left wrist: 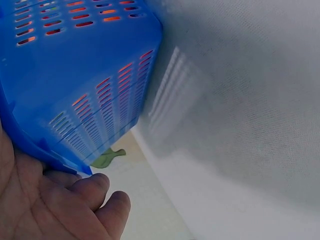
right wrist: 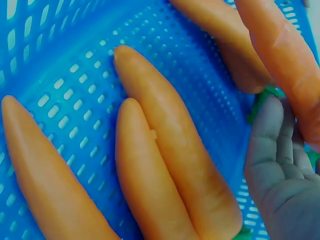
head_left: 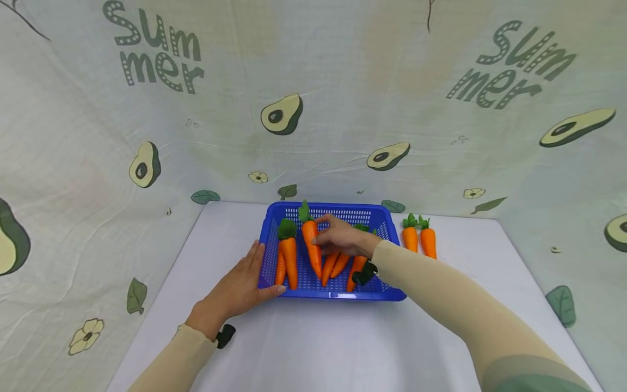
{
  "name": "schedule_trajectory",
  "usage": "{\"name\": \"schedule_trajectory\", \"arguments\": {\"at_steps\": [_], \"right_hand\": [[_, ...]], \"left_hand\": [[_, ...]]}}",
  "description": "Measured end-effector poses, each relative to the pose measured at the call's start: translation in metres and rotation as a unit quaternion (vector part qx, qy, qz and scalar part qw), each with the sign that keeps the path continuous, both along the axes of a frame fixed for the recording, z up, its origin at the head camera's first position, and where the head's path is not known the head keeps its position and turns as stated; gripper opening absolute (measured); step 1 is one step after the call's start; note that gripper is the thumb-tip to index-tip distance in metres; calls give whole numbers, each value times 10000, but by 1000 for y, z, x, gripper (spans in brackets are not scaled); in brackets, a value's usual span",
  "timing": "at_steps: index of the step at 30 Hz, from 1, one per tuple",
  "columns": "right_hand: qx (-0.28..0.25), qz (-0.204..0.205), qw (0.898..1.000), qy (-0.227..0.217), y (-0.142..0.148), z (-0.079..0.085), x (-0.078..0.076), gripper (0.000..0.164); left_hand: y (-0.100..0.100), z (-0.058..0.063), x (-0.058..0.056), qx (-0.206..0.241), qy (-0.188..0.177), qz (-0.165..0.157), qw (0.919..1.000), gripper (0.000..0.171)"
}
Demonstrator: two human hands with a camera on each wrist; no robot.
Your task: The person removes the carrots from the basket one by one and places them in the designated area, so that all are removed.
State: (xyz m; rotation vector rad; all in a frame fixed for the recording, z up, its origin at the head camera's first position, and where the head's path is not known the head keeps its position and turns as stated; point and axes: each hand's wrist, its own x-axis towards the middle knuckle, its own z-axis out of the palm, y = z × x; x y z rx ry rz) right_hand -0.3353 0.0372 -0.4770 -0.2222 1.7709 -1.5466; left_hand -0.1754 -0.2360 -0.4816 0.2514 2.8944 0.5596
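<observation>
A blue plastic basket (head_left: 338,295) with slotted walls stands on the white table, several orange carrots lying inside. My right hand (head_left: 343,237) pinches one carrot (head_left: 312,245) over the basket, its green top pointing to the back. In the right wrist view, the fingers (right wrist: 265,135) lie along that carrot (right wrist: 285,60). Two carrots (head_left: 290,258) lie at the basket's left, and others (head_left: 340,265) lie under and beside the right hand. My left hand (head_left: 237,283) rests against the basket's left side with fingers extended, thumb on the front rim; in the left wrist view, some fingertips are hidden.
Two more carrots (head_left: 428,242) with green tops lie on the table right of the basket, partly hidden by the right sleeve. A cloth backdrop (head_left: 333,81) printed with avocados surrounds the table (head_left: 294,348). A small black device (head_left: 225,336) is on the left wrist.
</observation>
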Motion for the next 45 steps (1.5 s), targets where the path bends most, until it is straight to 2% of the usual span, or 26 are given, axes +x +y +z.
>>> {"name": "schedule_trajectory", "arguments": {"at_steps": [7,15,19,26,29,36,45], "right_hand": [[-192,-71,9996,-179,15,14,1,74],[-645,-278,9975,-40,31,26,0,77],[-700,-363,9969,82,41,31,3,76],[-603,-491,9955,540,59,39,8,77],[-479,-583,9932,890,65,44,12,75],[232,-767,9811,1760,77,54,24,67],[280,-976,9739,2031,97,59,30,68]], "left_hand": [[1,-2,0,-24,6,30,10000,123],[-1,-1,0,34,-39,54,10000,126],[-1,-1,0,8,-28,48,10000,128],[-1,0,0,15,-29,44,10000,125],[0,1,1,2,-19,30,10000,125],[0,2,1,-20,4,14,10000,124],[1,6,2,-169,134,-90,9997,126]]}}
